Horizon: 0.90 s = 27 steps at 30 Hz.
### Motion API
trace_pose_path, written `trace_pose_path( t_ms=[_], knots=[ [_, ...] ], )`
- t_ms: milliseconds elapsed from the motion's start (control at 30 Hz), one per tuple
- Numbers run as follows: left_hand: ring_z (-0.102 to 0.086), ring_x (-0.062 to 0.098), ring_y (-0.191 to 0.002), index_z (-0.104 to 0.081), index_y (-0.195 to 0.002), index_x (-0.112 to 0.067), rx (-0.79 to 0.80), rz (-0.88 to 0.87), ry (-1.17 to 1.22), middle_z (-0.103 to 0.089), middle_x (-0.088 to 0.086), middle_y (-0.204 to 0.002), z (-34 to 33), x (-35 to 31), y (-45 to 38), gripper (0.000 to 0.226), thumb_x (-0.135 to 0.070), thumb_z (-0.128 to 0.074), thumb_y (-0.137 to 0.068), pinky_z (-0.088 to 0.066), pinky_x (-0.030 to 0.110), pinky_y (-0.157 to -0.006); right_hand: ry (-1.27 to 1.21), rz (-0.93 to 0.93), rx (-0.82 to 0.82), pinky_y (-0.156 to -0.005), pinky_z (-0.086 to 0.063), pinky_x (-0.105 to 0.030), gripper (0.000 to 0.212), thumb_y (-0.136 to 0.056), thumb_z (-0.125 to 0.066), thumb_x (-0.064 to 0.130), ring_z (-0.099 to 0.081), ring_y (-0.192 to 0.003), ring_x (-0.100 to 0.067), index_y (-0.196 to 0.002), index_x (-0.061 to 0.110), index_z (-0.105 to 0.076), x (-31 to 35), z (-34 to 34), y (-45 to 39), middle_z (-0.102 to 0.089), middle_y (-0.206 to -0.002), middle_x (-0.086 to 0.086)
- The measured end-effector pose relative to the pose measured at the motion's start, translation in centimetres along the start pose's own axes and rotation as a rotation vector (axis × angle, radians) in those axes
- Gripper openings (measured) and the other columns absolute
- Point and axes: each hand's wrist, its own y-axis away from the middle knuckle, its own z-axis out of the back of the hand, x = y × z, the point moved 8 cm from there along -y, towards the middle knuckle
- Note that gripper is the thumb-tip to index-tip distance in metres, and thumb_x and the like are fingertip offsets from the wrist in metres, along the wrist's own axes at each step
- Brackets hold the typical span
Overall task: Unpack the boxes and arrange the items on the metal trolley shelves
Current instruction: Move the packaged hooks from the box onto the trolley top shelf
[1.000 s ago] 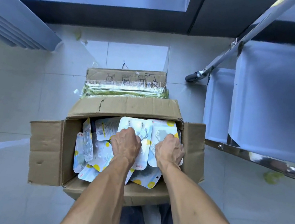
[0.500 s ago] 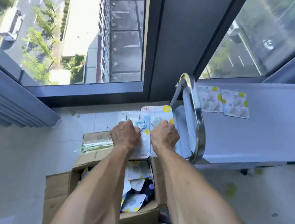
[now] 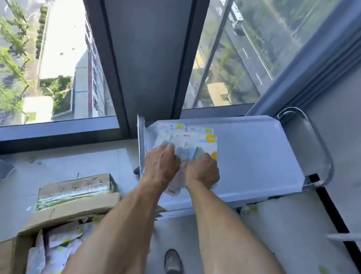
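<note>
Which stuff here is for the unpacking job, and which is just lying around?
For the job:
left hand and right hand, gripping white yellow-dotted packets
grey metal trolley shelf
open brown cardboard box

Lying about:
smaller taped cardboard box
green scraps on floor

Sunlit pale tiled floor (image 3: 278, 231) beneath dark-framed high-rise windows (image 3: 35, 38)

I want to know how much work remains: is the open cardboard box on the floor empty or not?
Not empty. The cardboard box has its flaps open, and many white packets with yellow dots lie piled inside it.
</note>
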Motion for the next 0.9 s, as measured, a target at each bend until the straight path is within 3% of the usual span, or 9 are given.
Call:
trace_pose_path(
  t_ms=[167,267,433,700,900],
  knots=[
    [-0.066,0.033,-0.096,-0.068,-0.094,-0.01,0.187,0.134,-0.066,-0.069,0.012,-0.104,-7.7,-3.5,-3.7,0.02,-0.014,-0.05,-0.087,-0.037,0.029,-0.067,0.077,-0.047,0.048,-0.079,-0.048,-0.032,0.023,-0.088,-0.055,0.015,-0.065,-0.101,-0.031,-0.109,0.01,-0.064,-5.3,-1.8,-6.9,-0.067,-0.109,-0.01],
    [-0.066,0.032,-0.099,-0.069,-0.1,-0.012,0.28,0.216,-0.124,-0.069,0.01,-0.107,-12.3,-2.2,-4.0,0.024,-0.011,-0.05,-0.086,-0.042,0.029,-0.07,0.148,-0.066,0.121,-0.078,-0.048,-0.031,0.022,-0.089,-0.057,0.017,-0.065,-0.103,-0.028,-0.11,0.013,-0.062,-8.3,-4.5,-9.3,-0.066,-0.11,-0.008],
    [-0.066,0.029,-0.102,-0.068,-0.109,-0.013,0.311,0.305,-0.233,-0.067,0.009,-0.111,-16.5,1.1,-3.8,0.024,-0.01,-0.05,-0.093,-0.037,0.028,-0.068,0.202,-0.047,0.219,-0.08,-0.048,-0.032,0.021,-0.09,-0.059,0.017,-0.064,-0.105,-0.028,-0.111,0.013,-0.062,-10.7,-9.3,-11.4,-0.065,-0.112,-0.008],
    [-0.065,0.031,-0.101,-0.067,-0.107,-0.013,0.327,0.353,-0.211,-0.068,0.01,-0.111,-18.7,2.5,-3.6,0.02,-0.013,-0.051,-0.093,-0.037,0.029,-0.067,0.252,-0.007,0.252,-0.084,-0.051,-0.035,0.022,-0.089,-0.058,0.012,-0.063,-0.106,-0.029,-0.111,0.012,-0.062,-10.6,-12.5,-12.6,-0.063,-0.113,-0.01],
    [-0.062,0.035,-0.098,-0.059,-0.108,-0.011,0.253,0.306,-0.124,-0.064,0.013,-0.11,-16.0,3.2,-3.7,0.018,-0.017,-0.047,-0.096,-0.034,0.033,-0.066,0.245,0.05,0.211,-0.084,-0.049,-0.038,0.022,-0.094,-0.049,0.013,-0.06,-0.106,-0.03,-0.114,0.011,-0.057,-8.1,-12.3,-10.8,-0.057,-0.118,-0.011]
  ],
)
